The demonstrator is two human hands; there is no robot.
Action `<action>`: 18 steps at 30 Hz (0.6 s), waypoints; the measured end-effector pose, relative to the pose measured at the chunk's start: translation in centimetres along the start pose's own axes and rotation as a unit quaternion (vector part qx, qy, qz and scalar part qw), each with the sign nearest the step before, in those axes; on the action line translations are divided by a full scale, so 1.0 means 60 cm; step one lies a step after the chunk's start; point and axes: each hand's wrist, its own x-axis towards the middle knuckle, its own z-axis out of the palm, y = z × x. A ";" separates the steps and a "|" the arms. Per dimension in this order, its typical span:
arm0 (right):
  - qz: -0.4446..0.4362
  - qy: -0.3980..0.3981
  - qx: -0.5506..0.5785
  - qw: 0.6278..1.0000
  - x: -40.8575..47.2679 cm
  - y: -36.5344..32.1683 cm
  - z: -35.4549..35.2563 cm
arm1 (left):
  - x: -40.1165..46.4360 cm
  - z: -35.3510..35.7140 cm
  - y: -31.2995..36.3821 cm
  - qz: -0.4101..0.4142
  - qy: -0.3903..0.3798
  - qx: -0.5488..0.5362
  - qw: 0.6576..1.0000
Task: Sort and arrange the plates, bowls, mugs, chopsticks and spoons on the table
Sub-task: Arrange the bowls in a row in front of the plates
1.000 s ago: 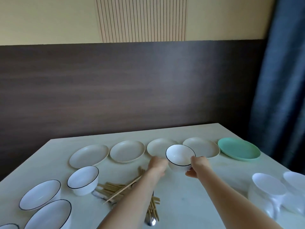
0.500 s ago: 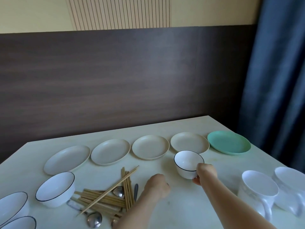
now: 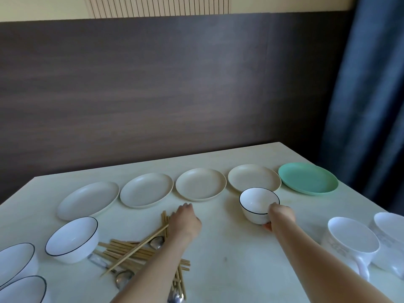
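Here, white black-rimmed bowl [image 3: 257, 204].

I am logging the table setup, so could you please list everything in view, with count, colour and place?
Plates: four, cream or off-white, in a row at the far side of the table.
Green plate: one, right end of the row.
Bowls: four, white with dark rims; three at left, one in front of the fourth plate.
Mugs: two, white, patterned, right edge.
Chopsticks: a wooden pile, near centre-left.
Spoons: several, metal, among the chopsticks; count unclear.
Curtain: one, dark blue, right.
Hands: left hand by the chopsticks; right hand holds the small bowl.
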 end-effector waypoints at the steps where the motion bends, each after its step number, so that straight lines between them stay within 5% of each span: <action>1: 0.001 0.002 -0.001 1.000 0.000 0.001 0.001 | 0.004 -0.004 -0.013 -0.001 -0.003 0.014 1.000; 10: -0.053 0.063 -0.127 0.988 -0.020 0.000 0.009 | -0.002 -0.002 -0.099 -0.030 -0.101 0.020 0.994; 18: -0.077 0.150 -0.198 0.966 -0.074 0.011 0.021 | -0.054 0.001 -0.117 0.004 -0.070 0.034 0.997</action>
